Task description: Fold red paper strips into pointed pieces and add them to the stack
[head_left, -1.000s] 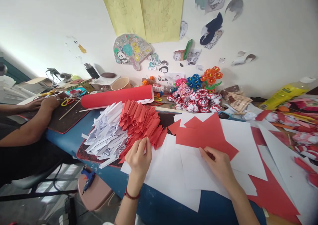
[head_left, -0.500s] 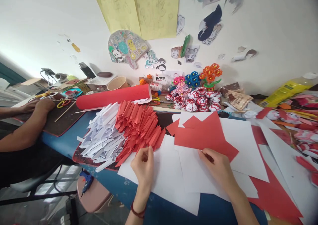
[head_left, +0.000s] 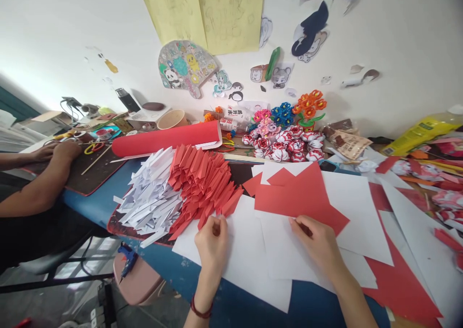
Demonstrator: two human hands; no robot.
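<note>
My left hand (head_left: 211, 243) is closed in a pinch over the white paper sheets (head_left: 249, 251), just below the heap of folded red paper pieces (head_left: 202, 178). Thumb and index finger meet at the tips; what they hold, if anything, is too small to make out. My right hand (head_left: 316, 239) pinches too, its fingertips by the lower edge of the cut red paper (head_left: 289, 198) and over white paper. Whether anything sits between those fingers cannot be seen. Folded white paper strips (head_left: 152, 193) lie heaped left of the red ones.
A co-worker's hands (head_left: 61, 149) rest on a dark mat (head_left: 90, 173) at the left. Behind the heaps lie a red paper roll (head_left: 166, 137) and red-and-white paper flowers (head_left: 289, 144). A glue gun (head_left: 127, 260) lies on a pink stool (head_left: 139, 282).
My left hand has shifted slightly right and stays pinched. My right hand holds nearly the same place. The whole view has shifted a little.
</note>
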